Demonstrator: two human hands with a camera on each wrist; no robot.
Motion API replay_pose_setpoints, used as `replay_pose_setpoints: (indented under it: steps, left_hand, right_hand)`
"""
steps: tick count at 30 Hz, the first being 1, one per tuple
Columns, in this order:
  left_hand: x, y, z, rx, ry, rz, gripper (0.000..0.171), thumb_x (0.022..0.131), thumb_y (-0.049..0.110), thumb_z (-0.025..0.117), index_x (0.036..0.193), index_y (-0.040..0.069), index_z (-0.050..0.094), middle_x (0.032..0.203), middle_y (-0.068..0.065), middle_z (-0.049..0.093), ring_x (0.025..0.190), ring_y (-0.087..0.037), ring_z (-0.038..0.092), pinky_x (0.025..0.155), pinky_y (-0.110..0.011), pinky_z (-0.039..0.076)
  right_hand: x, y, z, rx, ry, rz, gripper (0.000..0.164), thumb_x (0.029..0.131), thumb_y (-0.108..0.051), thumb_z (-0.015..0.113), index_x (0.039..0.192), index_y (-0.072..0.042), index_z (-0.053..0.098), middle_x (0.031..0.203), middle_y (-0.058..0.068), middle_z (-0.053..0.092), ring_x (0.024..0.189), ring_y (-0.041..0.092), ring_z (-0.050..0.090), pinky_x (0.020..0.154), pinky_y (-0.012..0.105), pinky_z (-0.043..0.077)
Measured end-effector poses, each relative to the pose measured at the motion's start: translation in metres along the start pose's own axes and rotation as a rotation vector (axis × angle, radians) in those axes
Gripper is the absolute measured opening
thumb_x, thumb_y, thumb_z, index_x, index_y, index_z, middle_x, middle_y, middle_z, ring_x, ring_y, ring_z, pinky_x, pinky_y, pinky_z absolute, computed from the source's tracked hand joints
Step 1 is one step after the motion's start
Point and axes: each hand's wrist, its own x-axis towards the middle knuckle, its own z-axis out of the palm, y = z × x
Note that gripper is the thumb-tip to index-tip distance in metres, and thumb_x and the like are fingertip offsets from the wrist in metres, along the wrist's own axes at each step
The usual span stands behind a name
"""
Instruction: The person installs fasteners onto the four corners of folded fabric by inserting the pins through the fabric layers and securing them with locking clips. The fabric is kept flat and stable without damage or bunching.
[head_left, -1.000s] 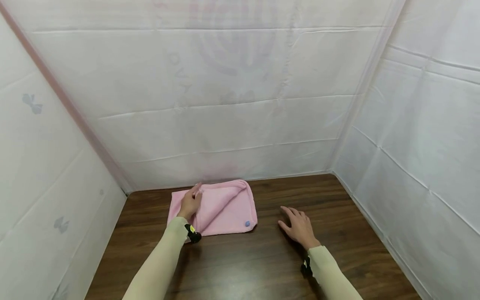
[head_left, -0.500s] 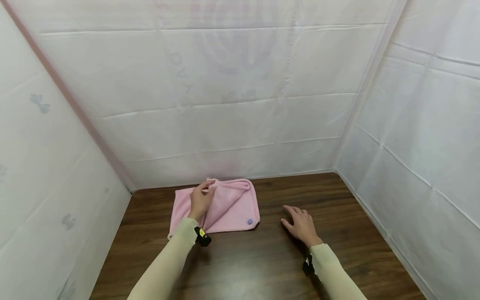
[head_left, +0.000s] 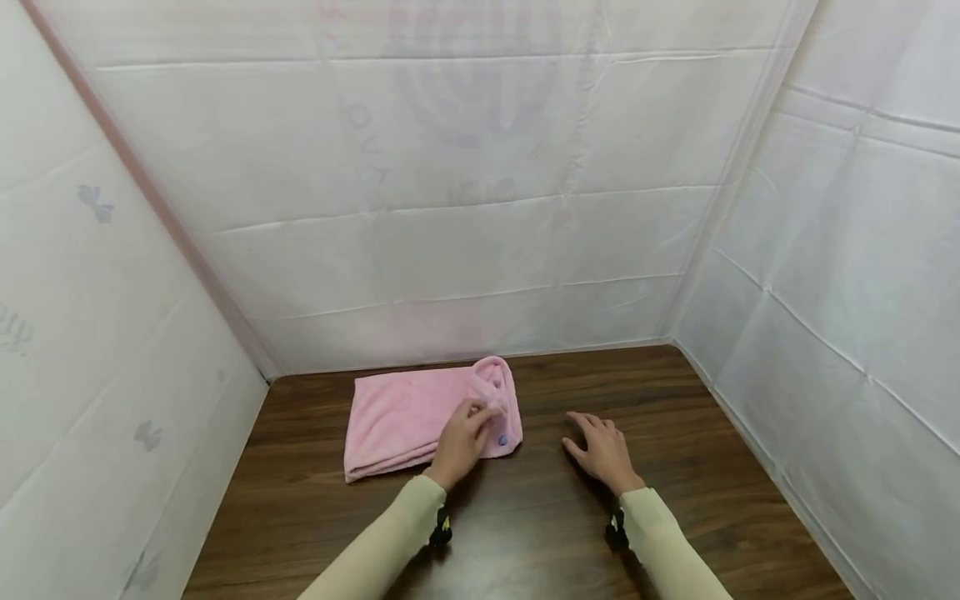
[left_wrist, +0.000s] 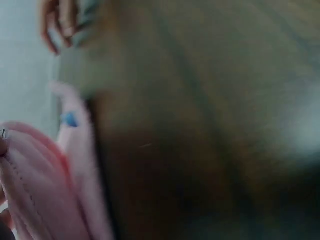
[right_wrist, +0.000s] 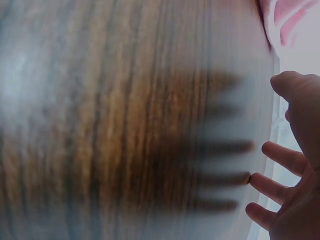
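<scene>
A pink hair towel [head_left: 408, 412] lies folded flat near the back edge of the wooden table, with a blue button [head_left: 502, 440] at its right end. My left hand [head_left: 462, 437] pinches the towel's narrow end between thumb and fingers, just left of the button. In the left wrist view the button [left_wrist: 70, 119] shows on the pink cloth, while only the left fingertips [left_wrist: 3, 146] appear at the edge. To the right of the towel, apart from it, my right hand [head_left: 602, 454] is held over the table with fingers spread and holds nothing.
The dark wood table [head_left: 525, 533] is enclosed by a white sheet wall [head_left: 480, 250] behind and further white sheets [head_left: 847, 275] at the sides. The back wall stands close behind the towel.
My left hand has moved right and toward me, carrying the towel's narrow end from the left part over to the button end. The towel's left part now lies flat. The right hand has stayed put.
</scene>
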Motion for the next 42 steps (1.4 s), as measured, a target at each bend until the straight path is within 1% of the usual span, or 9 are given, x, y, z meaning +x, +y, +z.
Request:
replay_pose_setpoints:
  steps: [5,10,14,17,22,24,27,34,42]
  left_hand:
    - [-0.020,0.009,0.005,0.000,-0.114,0.043,0.022,0.087,-0.005,0.077,0.106,0.007,0.078,0.099,-0.009,0.064,0.085,-0.020,0.064,0.072,-0.033,0.058]
    - [-0.028,0.012,0.002,-0.008,-0.173,-0.025,0.039,0.086,-0.005,0.077,0.124,0.005,0.071,0.109,-0.012,0.062,0.082,-0.019,0.064,0.067,-0.033,0.058]
    - [-0.028,0.013,-0.002,0.028,-0.254,-0.052,0.043,0.088,0.003,0.079,0.130,0.006,0.067,0.120,-0.015,0.062,0.094,-0.026,0.067,0.079,-0.041,0.059]
    - [-0.027,0.012,-0.001,0.104,-0.295,-0.038,0.039,0.089,0.011,0.079,0.126,0.008,0.068,0.113,-0.012,0.067,0.097,-0.028,0.066,0.081,-0.043,0.057]
    - [-0.022,0.011,0.005,0.290,-0.325,-0.021,0.037,0.087,0.021,0.083,0.121,0.014,0.070,0.100,-0.007,0.071,0.087,-0.028,0.062,0.066,-0.042,0.051]
    - [-0.022,0.010,0.006,0.320,-0.336,-0.016,0.037,0.085,0.021,0.083,0.119,0.015,0.069,0.097,-0.006,0.070,0.086,-0.027,0.062,0.065,-0.041,0.051]
    - [-0.021,0.008,0.006,0.291,-0.323,-0.010,0.033,0.084,0.017,0.083,0.114,0.014,0.070,0.093,-0.006,0.069,0.082,-0.027,0.062,0.063,-0.040,0.051]
    - [-0.025,0.006,-0.002,0.105,-0.238,0.032,0.020,0.086,0.002,0.076,0.103,0.011,0.075,0.089,-0.004,0.068,0.078,-0.022,0.060,0.066,-0.036,0.052]
    - [-0.033,0.012,-0.005,0.116,-0.331,0.079,0.017,0.090,0.011,0.077,0.106,0.015,0.072,0.097,-0.002,0.066,0.086,-0.021,0.063,0.073,-0.039,0.054]
  right_hand:
    - [-0.001,-0.001,0.004,-0.007,0.012,-0.005,0.051,0.095,-0.033,0.074,0.141,-0.015,0.061,0.137,0.018,0.062,0.115,0.047,0.057,0.096,0.067,0.046]
    - [-0.002,-0.003,0.003,0.001,0.001,0.001,0.051,0.096,-0.034,0.074,0.142,-0.015,0.061,0.137,0.019,0.062,0.115,0.047,0.057,0.098,0.067,0.045]
    - [-0.003,-0.004,0.001,-0.004,-0.011,0.009,0.052,0.095,-0.034,0.074,0.142,-0.015,0.061,0.137,0.019,0.061,0.115,0.047,0.057,0.098,0.066,0.045]
    - [-0.003,-0.005,0.001,-0.005,-0.021,0.013,0.052,0.096,-0.034,0.073,0.142,-0.016,0.060,0.138,0.019,0.061,0.115,0.046,0.057,0.098,0.067,0.044]
    - [-0.003,-0.005,0.002,-0.007,-0.015,0.014,0.051,0.095,-0.033,0.074,0.141,-0.016,0.061,0.137,0.019,0.062,0.114,0.046,0.058,0.097,0.067,0.045]
    - [-0.003,-0.007,0.002,-0.009,-0.003,0.005,0.050,0.094,-0.032,0.075,0.140,-0.016,0.062,0.135,0.019,0.063,0.112,0.046,0.059,0.095,0.067,0.046]
    - [-0.004,-0.008,0.001,-0.001,0.002,-0.004,0.050,0.094,-0.031,0.075,0.140,-0.015,0.062,0.135,0.020,0.063,0.113,0.047,0.058,0.095,0.067,0.046]
    - [-0.004,-0.007,0.001,-0.003,0.001,-0.004,0.050,0.095,-0.031,0.075,0.140,-0.014,0.062,0.135,0.020,0.063,0.115,0.047,0.058,0.097,0.067,0.046]
    - [-0.001,-0.008,0.001,-0.011,-0.013,0.004,0.050,0.095,-0.032,0.074,0.140,-0.015,0.061,0.135,0.019,0.063,0.112,0.047,0.058,0.096,0.066,0.046]
